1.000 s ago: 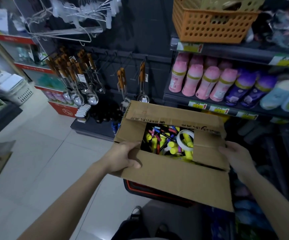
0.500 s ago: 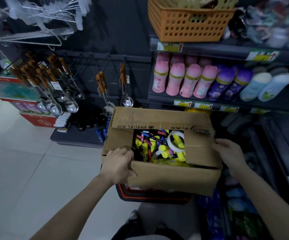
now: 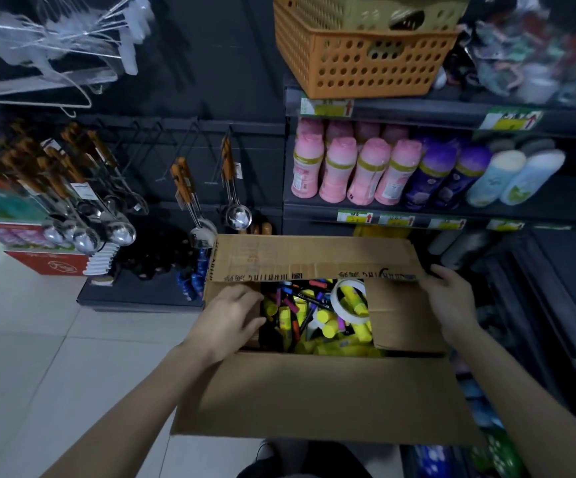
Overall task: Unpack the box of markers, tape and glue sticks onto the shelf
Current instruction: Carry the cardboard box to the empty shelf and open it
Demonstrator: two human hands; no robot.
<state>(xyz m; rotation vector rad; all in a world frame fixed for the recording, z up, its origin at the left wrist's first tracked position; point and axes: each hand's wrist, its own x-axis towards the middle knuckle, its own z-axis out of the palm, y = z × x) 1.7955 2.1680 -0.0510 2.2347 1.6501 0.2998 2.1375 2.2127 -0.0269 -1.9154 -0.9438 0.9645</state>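
Dark metal shelf unit [image 3: 400, 110] fills the right side. It carries pink plastic bottles [image 3: 335, 174], and an orange perforated plastic basket [image 3: 359, 60] sits on top.

Brown corrugated cardboard box [image 3: 314, 391] is in front of the person, just below the bottle row. What supports it is hidden. The near flap hangs toward the person and the far flap is folded back. The right side flap lies half over the opening.

Left hand [image 3: 231, 319] lies on the left side flap with its fingers [image 3: 245, 294] lightly bent at the edge of the opening. Cannot tell whether they pinch the flap. Right hand [image 3: 452, 301] grips the box's right edge, fingers curled at the far-right corner.

All the stock is inside the box and none of it shows on the shelf. A white roll of tape [image 3: 352, 315] lies on top at the right. Yellow glue sticks [image 3: 328, 327] and dark markers with coloured caps [image 3: 309, 298] are jumbled beside and under it.

Likely step: clearing the flaps for access. To do it well, the person should fold both side flaps fully outward before reaching in, since the right one hides part of the stock. The right hand should steady the box while the left picks. The tape should probably come out first, as it sits over the sticks. The mixed pile will snag, so the person should lift small handfuls sorted by kind.
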